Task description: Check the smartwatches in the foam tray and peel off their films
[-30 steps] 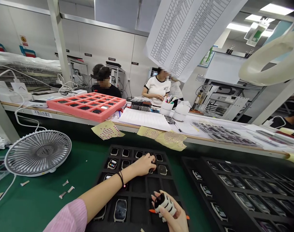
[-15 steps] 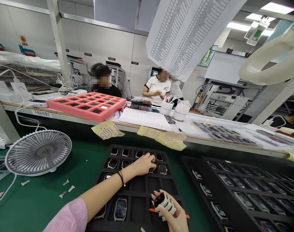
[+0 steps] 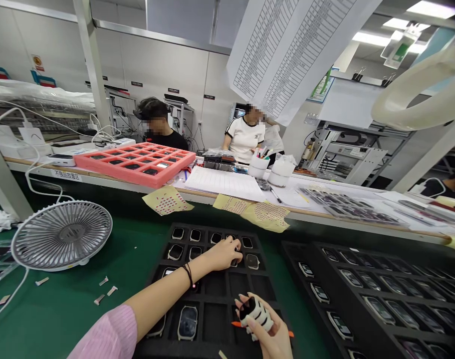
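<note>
The tray [image 3: 208, 350] looks mostly filled at the back, nearer slots [image 3: 214, 319] partly bare, right hand [image 3: 275, 333] clamping its grip on stacked watches [image 3: 259, 315], left hand [image 3: 225, 253] impossible to tell!

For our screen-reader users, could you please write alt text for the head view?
A person's left hand reaches over a black compartment tray of strapless watches, while the right hand holds a stack of them. A fan stands at left.
</note>
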A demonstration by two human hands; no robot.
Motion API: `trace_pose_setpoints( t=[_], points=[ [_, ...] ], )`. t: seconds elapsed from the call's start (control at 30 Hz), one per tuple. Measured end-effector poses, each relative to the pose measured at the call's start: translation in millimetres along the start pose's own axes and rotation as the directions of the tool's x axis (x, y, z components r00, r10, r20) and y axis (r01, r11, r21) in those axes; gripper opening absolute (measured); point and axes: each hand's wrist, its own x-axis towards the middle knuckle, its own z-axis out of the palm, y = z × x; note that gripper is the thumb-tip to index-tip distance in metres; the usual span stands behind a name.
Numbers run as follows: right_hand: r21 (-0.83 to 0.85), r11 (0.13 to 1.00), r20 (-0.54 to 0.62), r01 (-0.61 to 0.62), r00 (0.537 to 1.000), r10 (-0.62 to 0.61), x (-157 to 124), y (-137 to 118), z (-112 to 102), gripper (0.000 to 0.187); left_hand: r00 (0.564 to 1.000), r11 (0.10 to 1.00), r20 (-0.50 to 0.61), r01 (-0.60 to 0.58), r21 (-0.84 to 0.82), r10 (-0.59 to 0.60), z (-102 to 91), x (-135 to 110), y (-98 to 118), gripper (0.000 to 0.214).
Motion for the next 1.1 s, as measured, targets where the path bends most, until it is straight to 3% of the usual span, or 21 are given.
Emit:
trace_pose_setpoints(
  t=[0.8, 1.1],
  points=[
    [-0.014, 1.000, 0.023, 0.003, 1.000, -0.003, 1.2, 1.7, -2.1, 0.054, 1.000, 1.000, -0.010, -0.002, -0.007, 0.001, 2.4, -0.2, -0.6, 0.021],
    [-0.003, 1.000, -0.032, -0.004, 0.999, 0.004, -0.8, -0.3, 1.4, 0.055, 1.000, 1.000, -0.012, -0.002, -0.011, 0.002, 4.0, 0.1, -1.5, 0.021]
  ],
)
